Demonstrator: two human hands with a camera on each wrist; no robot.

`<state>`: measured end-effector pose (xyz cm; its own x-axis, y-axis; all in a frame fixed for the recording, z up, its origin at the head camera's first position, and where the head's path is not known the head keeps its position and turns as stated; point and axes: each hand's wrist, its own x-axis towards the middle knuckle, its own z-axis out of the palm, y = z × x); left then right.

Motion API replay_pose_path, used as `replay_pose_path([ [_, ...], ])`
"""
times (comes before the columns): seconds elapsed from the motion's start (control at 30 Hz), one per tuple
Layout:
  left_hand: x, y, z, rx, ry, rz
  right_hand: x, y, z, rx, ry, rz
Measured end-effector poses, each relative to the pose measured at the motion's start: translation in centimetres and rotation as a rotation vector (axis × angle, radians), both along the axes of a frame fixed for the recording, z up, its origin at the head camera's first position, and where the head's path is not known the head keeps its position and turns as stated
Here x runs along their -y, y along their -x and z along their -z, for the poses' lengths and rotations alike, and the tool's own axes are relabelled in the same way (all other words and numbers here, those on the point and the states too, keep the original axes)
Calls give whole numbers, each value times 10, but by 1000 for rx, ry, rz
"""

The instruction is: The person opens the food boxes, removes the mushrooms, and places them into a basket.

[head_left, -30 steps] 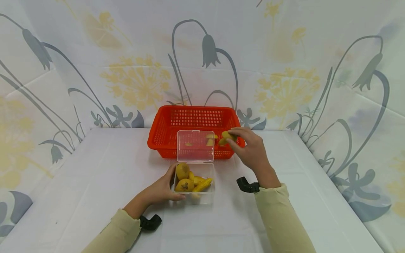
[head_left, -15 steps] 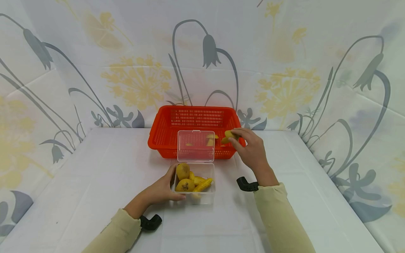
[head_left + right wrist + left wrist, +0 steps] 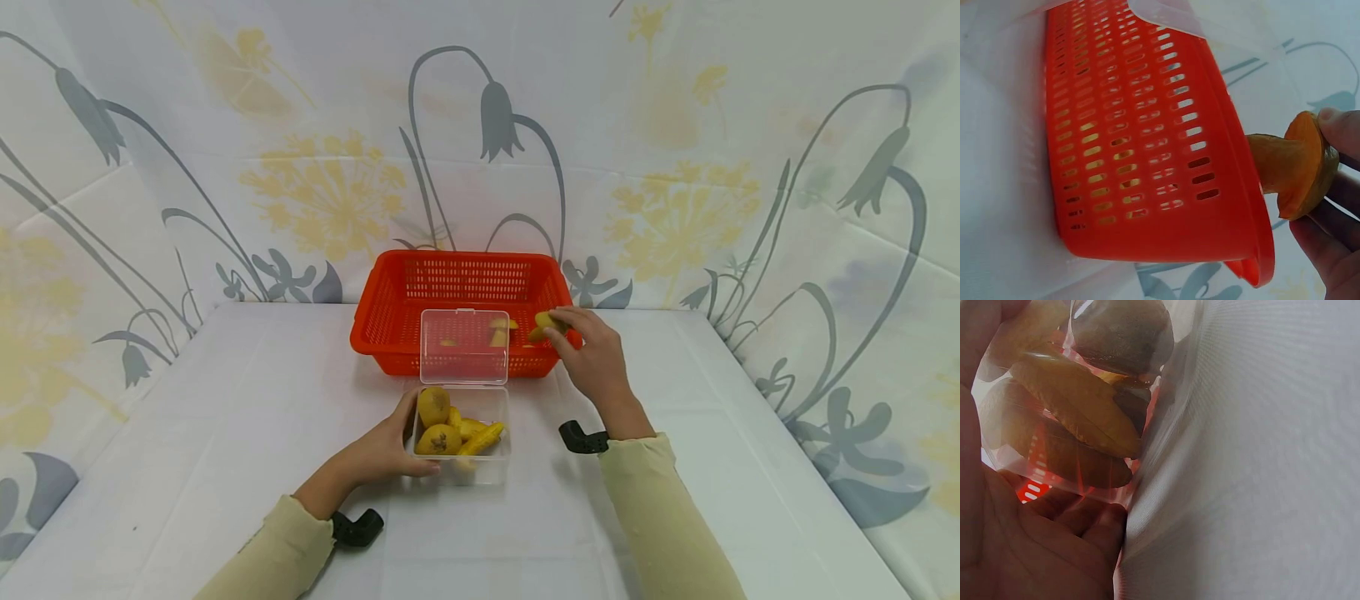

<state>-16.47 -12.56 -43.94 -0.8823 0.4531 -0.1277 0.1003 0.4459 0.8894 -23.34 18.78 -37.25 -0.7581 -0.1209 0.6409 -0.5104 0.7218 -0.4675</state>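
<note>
One mushroom-shaped piece (image 3: pixel 1307 169) is in our right hand (image 3: pixel 596 354); we see a broad cap, yellow on top and more orange underneath, with a thick stem pointing away from the fingers. Its cap is pinched between thumb and fingertips, which stand apart only by the width of the cap, and it hangs over the right end of one red basket (image 3: pixel 363 329), the stem passing behind the rim in the right wrist view. In our left hand we hold one clear box (image 3: pixel 489 406), with one transparent lid (image 3: pixel 465 346) raised along the side away from our left palm; whether the lid touches the basket we cannot tell. Just inside the left grip (image 3: pixel 382 450) we count two rounded yellow pieces (image 3: pixel 433 407), and beyond them, farther from the palm, at least two slender yellow pieces (image 3: pixel 480 438), partly overlapping. Ahead of both grips, a few yellow chunks (image 3: pixel 498 337) show through the lid, too covered for us to count. Our right forearm reaches forward from the lower right, the wrist bent inward; our left comes in lower, its fingers curled round the box's left wall and the thumb along the near side.
</note>
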Motion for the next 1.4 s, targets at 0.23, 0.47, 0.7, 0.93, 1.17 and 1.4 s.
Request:
replay_pose_path([
  [0.23,0,0,1,0,-4,1,0,2,5,40,3,26],
  [0.47,1,1,1,7,6,-5,0,3,6,40,5,23],
  [0.7,1,1,2,3,19,-9,0,3,5,59,-1,32],
  [0.93,1,0,1,4,27,-16,-1,3,5,56,-5,31],
  [1.17,1,1,2,8,34,-20,1,2,2,27,-1,18],
  [1.4,1,1,1,7,49,-28,2,-3,-3,20,16,-4],
])
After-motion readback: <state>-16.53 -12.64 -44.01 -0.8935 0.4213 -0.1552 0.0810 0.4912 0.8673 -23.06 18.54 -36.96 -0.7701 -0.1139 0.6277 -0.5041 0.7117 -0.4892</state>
